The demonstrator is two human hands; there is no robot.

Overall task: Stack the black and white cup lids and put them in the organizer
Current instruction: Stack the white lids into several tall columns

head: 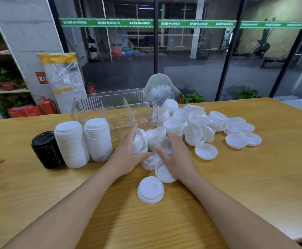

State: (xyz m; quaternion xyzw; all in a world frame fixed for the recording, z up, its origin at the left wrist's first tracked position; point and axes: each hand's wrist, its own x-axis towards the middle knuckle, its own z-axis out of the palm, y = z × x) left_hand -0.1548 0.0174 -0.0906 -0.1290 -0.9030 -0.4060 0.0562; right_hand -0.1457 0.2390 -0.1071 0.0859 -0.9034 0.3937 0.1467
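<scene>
My left hand (128, 155) grips a tilted short stack of white lids (139, 141). My right hand (173, 155) rests on loose white lids (198, 126) with fingers relaxed, holding none. The clear organizer (114, 112) stands just beyond. At left stand a black lid stack (47, 150) and two white stacks (71, 143) on the wooden table (254, 177).

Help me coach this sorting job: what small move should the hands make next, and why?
Probably square up the white lids that the left hand grips on edge, with the right hand pressing loose lids onto them. Three finished stacks already stand on the table, the clear organizer looks empty, and many white lids still lie scattered to the right.
</scene>
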